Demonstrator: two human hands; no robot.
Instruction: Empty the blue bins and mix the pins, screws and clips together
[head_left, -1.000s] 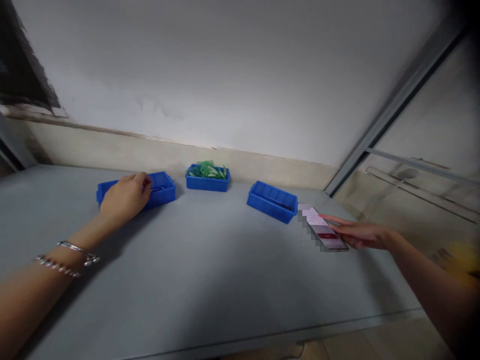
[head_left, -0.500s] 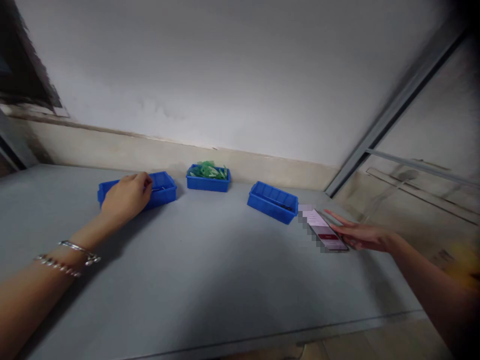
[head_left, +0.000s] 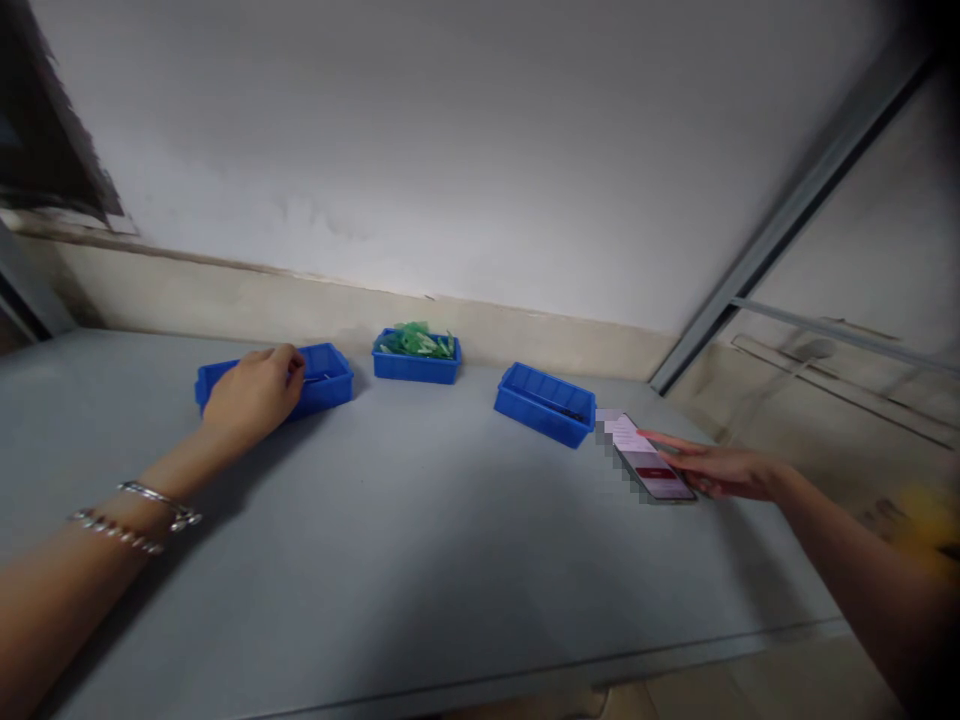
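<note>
Two risks I see: the right hand (head_left: 727, 472), fingers closed on the far-right phone's (head_left: 652, 468) right edge, could drop it if slack; leaning could tip the left blue tray (head_left: 330, 394) under the left hand (head_left: 251, 393), whose fingertip grip I can't tell

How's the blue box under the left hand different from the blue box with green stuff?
The left box has the left hand over it; the middle box has none. The middle box is heaped with green pieces; in the left box, a thin item shows beside the hand. The left box slants more in view than the middle box. Both are blue and open-topped.
</note>
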